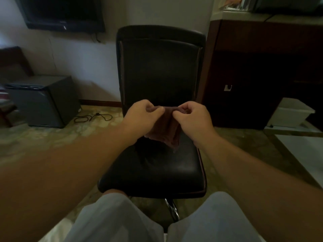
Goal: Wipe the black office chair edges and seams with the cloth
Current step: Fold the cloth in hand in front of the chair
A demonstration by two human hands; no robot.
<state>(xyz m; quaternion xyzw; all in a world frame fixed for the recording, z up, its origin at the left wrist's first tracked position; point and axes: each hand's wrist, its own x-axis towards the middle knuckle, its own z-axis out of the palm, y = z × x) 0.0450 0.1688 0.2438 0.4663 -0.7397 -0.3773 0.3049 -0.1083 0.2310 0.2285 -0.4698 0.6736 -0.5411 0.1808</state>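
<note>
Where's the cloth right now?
In the head view the cloth hangs mid-frame, pinched along its top edge by the left hand and right hand, above the rear of the black office chair seat.

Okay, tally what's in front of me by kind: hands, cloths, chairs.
Hands: 2, left hand and right hand, both gripping the cloth
Cloths: 1, reddish-brown cloth
Chairs: 1, black office chair
Total: 4

Both forearms are bare with no sleeves, watch or rings visible, and the near legs (157, 222) wear pale, perhaps light grey, loose fabric, blurred in dim light.
</note>
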